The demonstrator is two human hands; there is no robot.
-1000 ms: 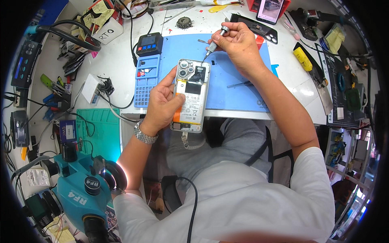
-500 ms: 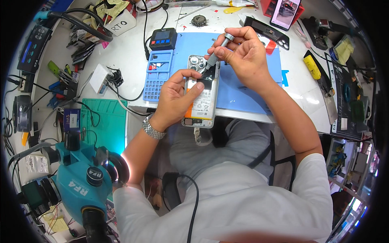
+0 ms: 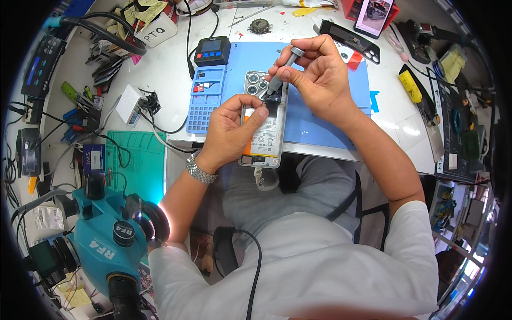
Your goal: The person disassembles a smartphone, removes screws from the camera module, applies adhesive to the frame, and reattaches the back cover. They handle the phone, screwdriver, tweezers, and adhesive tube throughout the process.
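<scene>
An opened smartphone [image 3: 264,136] with its back cover off lies over the near edge of a blue work mat [image 3: 320,125], camera cluster toward the far end. My left hand [image 3: 229,130] grips the phone's left side and steadies it. My right hand [image 3: 314,77] holds a small grey screwdriver [image 3: 280,77], tilted, with its tip down on the phone's upper part beside the camera module.
A blue sorting tray [image 3: 205,104] with a small black device lies left of the phone. A teal microscope [image 3: 104,234] stands at lower left beside a green mat [image 3: 133,162]. Hand tools, cables, a second phone [image 3: 376,13] and a black phone frame [image 3: 349,40] crowd the white bench.
My right hand has brought the screwdriver down from the mat's far edge onto the phone's upper part. My left hand has stayed on the phone.
</scene>
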